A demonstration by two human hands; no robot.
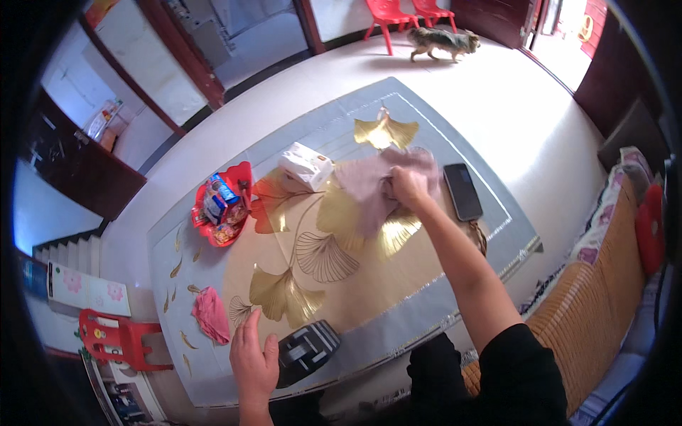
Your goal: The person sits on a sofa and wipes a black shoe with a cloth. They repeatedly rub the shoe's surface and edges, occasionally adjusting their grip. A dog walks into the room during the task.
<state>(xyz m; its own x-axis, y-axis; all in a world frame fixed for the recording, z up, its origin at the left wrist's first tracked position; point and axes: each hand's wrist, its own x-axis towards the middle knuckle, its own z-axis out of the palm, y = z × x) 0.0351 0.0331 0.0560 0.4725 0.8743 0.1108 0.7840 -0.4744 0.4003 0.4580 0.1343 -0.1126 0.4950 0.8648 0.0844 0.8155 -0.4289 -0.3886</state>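
Note:
My right hand is closed on a mauve cloth, which is blurred and spread over the far right part of the patterned tablecloth. My left hand holds nothing, its fingers apart, near the table's front edge. Just right of it lies a black item with a grey and white pattern, its kind unclear. A crumpled pink cloth lies to the left of that hand. Beside the mauve cloth are a black smartphone with a strap and a white tissue pack.
A red tray of wrapped snacks stands at the table's left. Red plastic chairs are at the left and at the far wall. A dog walks on the floor by the open door. A wicker sofa flanks the right side.

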